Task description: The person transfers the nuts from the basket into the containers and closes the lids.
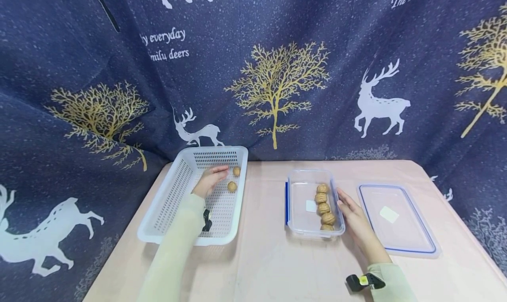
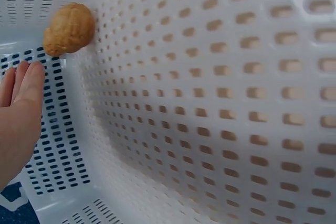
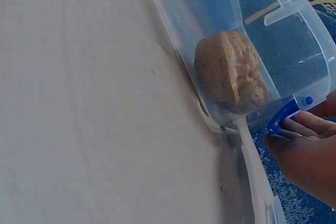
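Note:
My left hand [image 1: 211,181] reaches into a white perforated basket [image 1: 144,229], its fingers extended and holding nothing. Two walnuts lie along the basket's right side: one walnut [image 1: 236,171] just past the fingertips, another walnut [image 1: 232,186] nearer to me. In the left wrist view a walnut [image 2: 71,27] shows close beyond the fingertips. My right hand [image 1: 354,216] rests against the right side of a clear plastic box [image 1: 303,227], fingers stretched along its wall beside a blue latch [image 3: 287,115]. Inside that box several walnuts [image 1: 323,208] form a row down the right side.
A clear lid [image 1: 408,227] with a blue seal lies to the right of the box, partly behind my right forearm. A blue side flap [image 1: 287,204] hangs on the box's left. Behind the pink-covered table [image 1: 265,267] hangs a dark blue cloth [image 1: 340,148] with deer and trees.

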### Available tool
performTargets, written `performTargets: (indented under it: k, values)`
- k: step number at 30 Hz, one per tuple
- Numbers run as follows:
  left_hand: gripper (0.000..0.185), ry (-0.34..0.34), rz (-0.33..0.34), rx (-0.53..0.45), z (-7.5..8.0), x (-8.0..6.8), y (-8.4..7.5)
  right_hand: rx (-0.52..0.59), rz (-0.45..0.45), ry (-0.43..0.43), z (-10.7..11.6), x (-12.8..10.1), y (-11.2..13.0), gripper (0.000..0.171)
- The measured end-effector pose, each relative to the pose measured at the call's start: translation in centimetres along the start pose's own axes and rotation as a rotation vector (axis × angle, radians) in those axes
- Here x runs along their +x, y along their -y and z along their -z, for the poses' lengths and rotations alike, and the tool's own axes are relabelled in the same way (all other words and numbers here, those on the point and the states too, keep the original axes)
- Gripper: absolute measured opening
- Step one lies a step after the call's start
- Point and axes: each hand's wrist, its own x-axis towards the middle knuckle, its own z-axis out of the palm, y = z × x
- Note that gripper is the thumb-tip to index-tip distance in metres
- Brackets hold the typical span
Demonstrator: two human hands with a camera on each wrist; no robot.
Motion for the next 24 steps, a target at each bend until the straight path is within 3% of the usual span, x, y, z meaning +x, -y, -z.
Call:
performTargets:
  k: [14, 24]
  values:
    - [0.040, -0.035, 0.086, 0.179, -0.2, -0.2, 1.6, 0.002, -0.004, -0.001, -0.1, -0.1, 0.1, 0.055]
    - [0.040, -0.023, 0.103, 0.174, -0.2, -0.2, 2.0, -0.010, -0.005, -0.003, -0.1, -0.2, 0.0, 0.055]
